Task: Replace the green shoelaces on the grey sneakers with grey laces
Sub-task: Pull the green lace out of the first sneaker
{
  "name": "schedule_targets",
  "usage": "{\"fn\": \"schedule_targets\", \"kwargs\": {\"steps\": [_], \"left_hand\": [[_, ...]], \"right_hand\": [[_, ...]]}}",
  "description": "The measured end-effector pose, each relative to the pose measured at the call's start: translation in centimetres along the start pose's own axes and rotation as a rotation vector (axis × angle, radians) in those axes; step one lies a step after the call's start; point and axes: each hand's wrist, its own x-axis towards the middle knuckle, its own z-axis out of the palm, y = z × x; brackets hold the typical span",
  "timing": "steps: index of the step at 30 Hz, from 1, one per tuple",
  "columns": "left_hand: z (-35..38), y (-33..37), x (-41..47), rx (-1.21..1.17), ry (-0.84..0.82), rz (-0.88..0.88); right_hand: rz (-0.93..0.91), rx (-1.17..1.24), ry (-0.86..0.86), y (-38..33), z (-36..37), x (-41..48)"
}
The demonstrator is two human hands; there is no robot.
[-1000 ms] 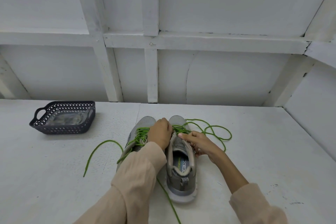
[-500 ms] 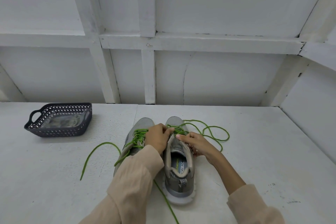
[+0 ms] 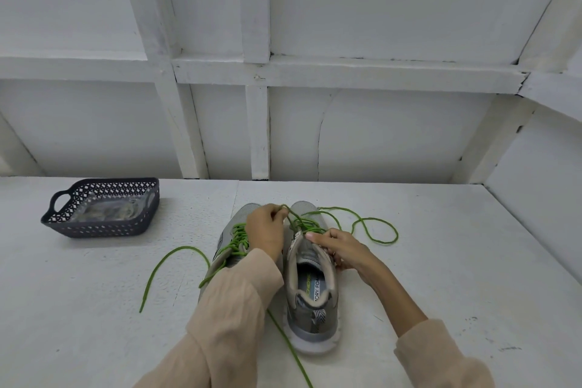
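Sneaker (image 3: 310, 324) long axis fore-aft, toe away; left grip (image 3: 266, 227) pinches green lace (image 3: 304, 225), right grip (image 3: 343, 249) clamps upper.

The left sleeve (image 3: 233, 299) and right sleeve (image 3: 441, 353) are loose, pale beige, finely creased cloth with plain cuffs

Green on grey, set on white.
Your sneakers (image 3: 302, 324) are grey with white soles (image 3: 318, 345), and their laces (image 3: 237, 235) are bright green. The right one's insole (image 3: 311, 287) carries lime and blue print, and its heel tab (image 3: 319, 315) has black-and-white stripes. Your sleeves (image 3: 233, 309) are pale beige. The basket (image 3: 104, 225) is dark blue-grey with a diamond lattice. Table (image 3: 456, 261) and wall (image 3: 393, 135) are white.
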Motion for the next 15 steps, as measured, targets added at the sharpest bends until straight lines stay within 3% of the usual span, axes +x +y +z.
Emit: {"fn": "schedule_targets", "kwargs": {"steps": [2, 5, 10, 15], "left_hand": [[-0.2, 0.1, 0.0, -0.003, -0.024, -0.006], [0.4, -0.4, -0.5, 0.137, -0.212, -0.003], [0.0, 0.1, -0.1, -0.048, 0.015, -0.008], [0.5, -0.9, -0.5, 0.103, -0.210, 0.005]], "right_hand": [[0.000, 0.001, 0.001, 0.0, 0.0, 0.0], [0.003, -0.003, 0.003, 0.0, 0.0, 0.1], [0.003, 0.018, -0.002, 0.1, 0.0, 0.2], [0.000, 0.026, 0.001, 0.1, 0.1, 0.1]]}}
